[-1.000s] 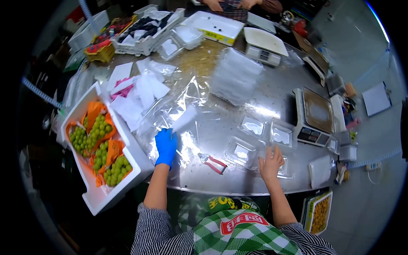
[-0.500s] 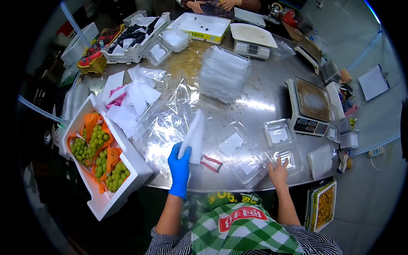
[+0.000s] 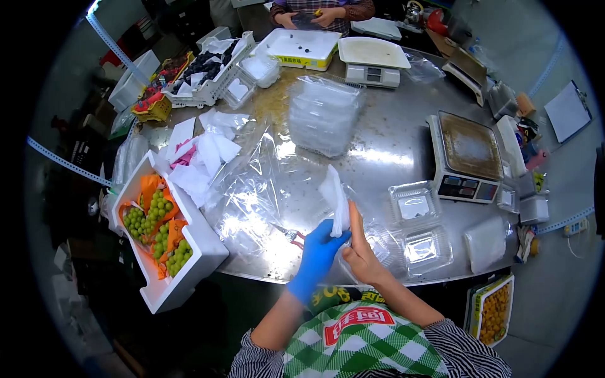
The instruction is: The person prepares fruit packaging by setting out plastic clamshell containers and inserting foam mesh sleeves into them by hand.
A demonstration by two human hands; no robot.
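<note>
My left hand (image 3: 315, 258), in a blue glove, grips a bundle of thin white liner sheets (image 3: 335, 195) by its lower end, above the near part of the table. My bare right hand (image 3: 363, 257) is pressed flat against the right side of the bundle, fingers stretched out. Below and beside it are clear plastic clamshell boxes: one open box (image 3: 426, 249) to the right, another (image 3: 414, 203) behind it, and one partly hidden under my right hand. Red-handled pruning shears (image 3: 291, 235) lie just left of my gloved hand.
A white foam box (image 3: 211, 246) of green grapes stands left. Crumpled white sheets (image 3: 208, 157) and clear film (image 3: 249, 189) lie near it. Stacked clear containers (image 3: 324, 116) sit mid-table. A scale (image 3: 466, 148) stands right. Across the table, a person's hands (image 3: 328, 17) hold a dark package.
My left hand has carried the white sheets to the right. My right hand has left the clear boxes and come up against the sheets. The whole view has shifted slightly.
</note>
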